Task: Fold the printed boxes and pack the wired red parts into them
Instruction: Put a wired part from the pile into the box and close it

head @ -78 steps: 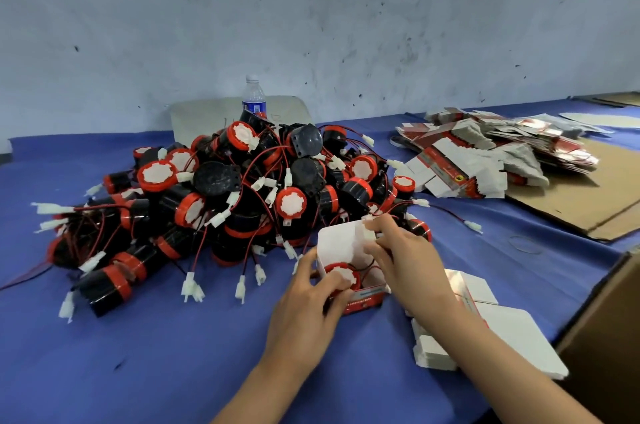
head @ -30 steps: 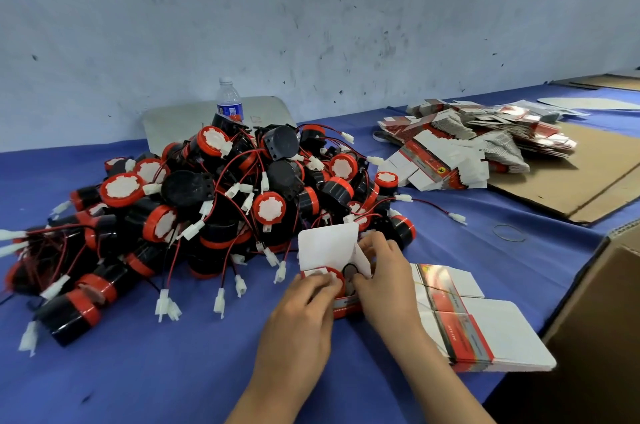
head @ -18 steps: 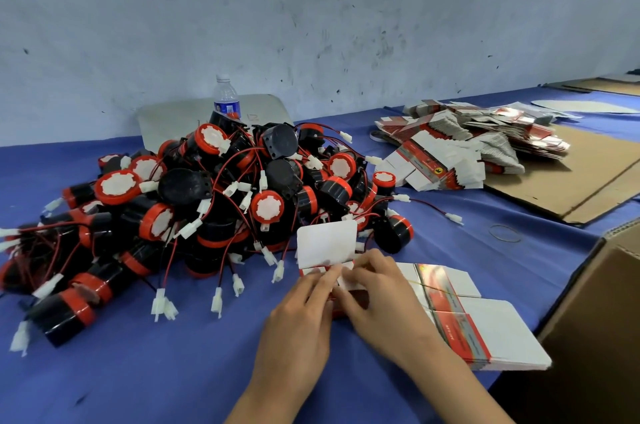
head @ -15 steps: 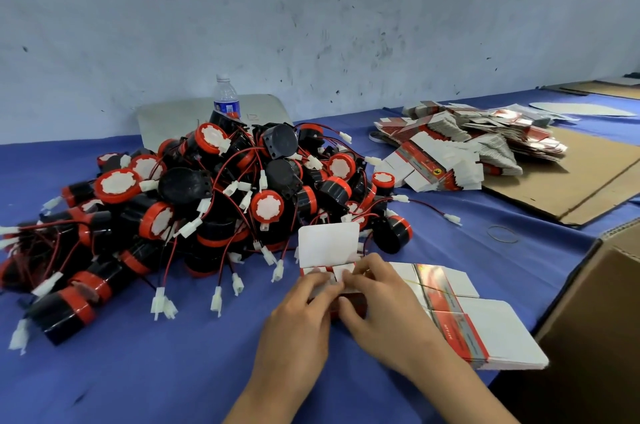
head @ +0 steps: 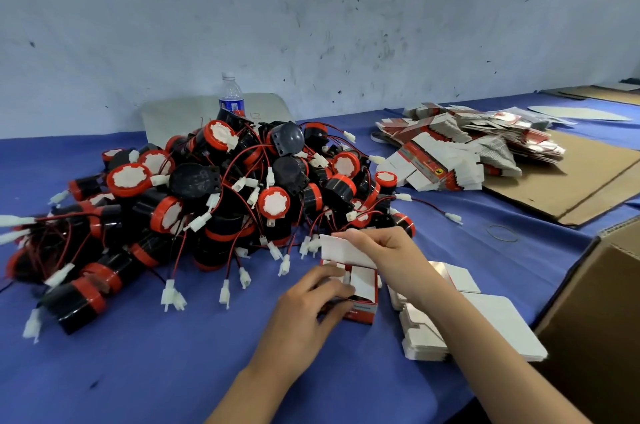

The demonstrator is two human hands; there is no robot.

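Many red parts (head: 214, 202) lie in one big pile on the left and middle of the bench (head: 138, 354). They have black bodies and red caps, and their red wires with white plugs spread out on the blue cloth. Behind the pile a bottle (head: 231, 96) stands upright near the wall.

At the near right end of the pile one box (head: 362, 290) stands on the bench. Your left hand (head: 308, 312) grips it, with the fingers bent over its top. Your right hand (head: 384, 247) pinches the white flap (head: 341, 248) of the lid, which stands up at the far side of the box. Your fingers cover the opening, so you cannot tell if a part is inside.

Just right of the box, partly under your right forearm, lies a stack (head: 485, 330) of flat boxes. Beside it, at the right edge, stands a brown carton (head: 595, 319). Farther back a heap (head: 467, 146) of flat printed boxes lies partly on a cardboard sheet (head: 581, 177), and a rubber band (head: 502, 233) lies on the cloth near the sheet.
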